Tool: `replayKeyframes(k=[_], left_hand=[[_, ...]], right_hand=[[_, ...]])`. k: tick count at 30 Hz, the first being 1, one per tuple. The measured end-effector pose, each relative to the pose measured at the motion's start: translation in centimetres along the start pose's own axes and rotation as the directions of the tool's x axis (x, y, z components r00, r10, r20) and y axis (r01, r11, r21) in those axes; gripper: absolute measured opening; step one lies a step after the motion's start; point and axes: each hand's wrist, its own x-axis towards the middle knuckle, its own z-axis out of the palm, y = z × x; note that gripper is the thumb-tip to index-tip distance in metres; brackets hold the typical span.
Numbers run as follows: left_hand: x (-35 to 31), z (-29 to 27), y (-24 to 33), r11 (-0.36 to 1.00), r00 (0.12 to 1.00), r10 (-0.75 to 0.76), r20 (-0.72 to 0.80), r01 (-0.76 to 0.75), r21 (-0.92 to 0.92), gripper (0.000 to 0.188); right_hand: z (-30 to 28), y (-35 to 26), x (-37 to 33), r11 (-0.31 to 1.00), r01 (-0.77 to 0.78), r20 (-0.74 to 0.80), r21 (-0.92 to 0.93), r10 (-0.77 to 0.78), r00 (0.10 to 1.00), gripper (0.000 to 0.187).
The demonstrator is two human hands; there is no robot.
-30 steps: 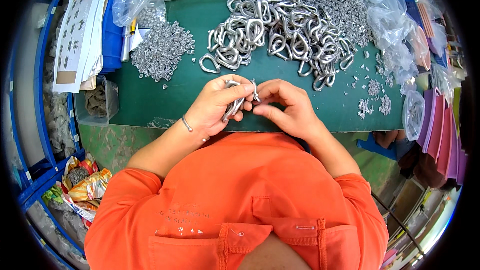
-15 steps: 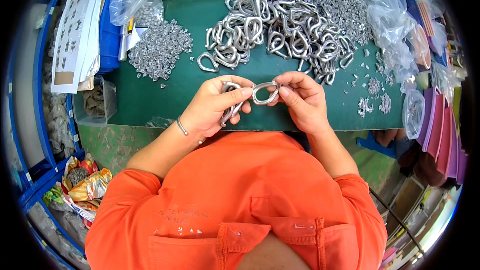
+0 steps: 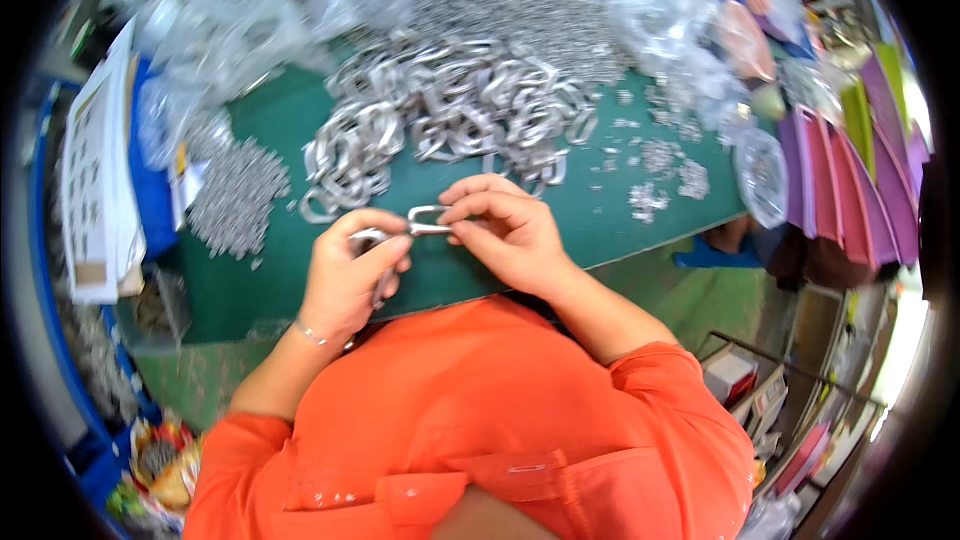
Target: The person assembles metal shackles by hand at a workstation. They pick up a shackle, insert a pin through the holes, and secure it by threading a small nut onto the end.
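Over the near part of the green table (image 3: 450, 270), my right hand (image 3: 508, 232) pinches a silver metal ring (image 3: 430, 229), an oblong closed loop. My left hand (image 3: 350, 270) is closed around at least one more metal ring (image 3: 368, 239), and its thumb and forefinger meet the left end of the ring in my right hand. A heap of similar metal rings (image 3: 470, 110) lies just beyond both hands. To the left of it sits a pile of small grey metal pieces (image 3: 238, 195). The picture is smeared by motion, so fine detail on the rings is lost.
A wide spread of small grey pieces (image 3: 520, 15) covers the far side, among clear plastic bags (image 3: 240, 20). Several small clusters (image 3: 660, 158) lie at the right. Papers (image 3: 100, 170) stand at the left, and pink and purple folders (image 3: 840, 180) hang at the right edge.
The whole view has turned, so the table and heap appear shifted left and tilted. The ring between my hands is seen more edge-on. Both hands keep their hold.
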Motion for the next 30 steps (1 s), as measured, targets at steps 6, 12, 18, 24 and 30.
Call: replayKeyframes(k=[6,12,18,24,30], left_hand=[[0.3,0.1,-0.6,0.98,0.999,-0.023,0.04,0.03,-0.197,0.011],[0.2,0.1,-0.9,0.965,0.997,-0.053,0.062,0.067,-0.254,0.011],[-0.2,-0.2,-0.6,0.958,0.996,-0.081,0.043,0.09,-0.271,0.012],[-0.1,-0.2,-0.3,0.955,0.989,-0.118,0.084,0.136,-0.262,0.011],[0.0,-0.3,-0.3,0.953,0.987,-0.115,0.109,0.141,-0.269,0.011]], right_hand=[[-12.1,-5.8,4.3,0.553,0.206,-0.358,-0.808,-0.737,0.573,0.009],[-29.3,-8.5,7.2,0.543,-0.124,-0.538,-0.831,-0.726,0.427,0.013],[-20.6,-7.1,7.5,0.388,-0.009,-0.306,-0.922,-0.713,0.63,0.018],[-5.3,-2.4,4.7,0.414,0.283,0.093,-0.865,-0.421,0.902,0.017],[-1.9,-1.0,5.2,0.272,0.337,0.158,-0.902,-0.519,0.84,0.019]])
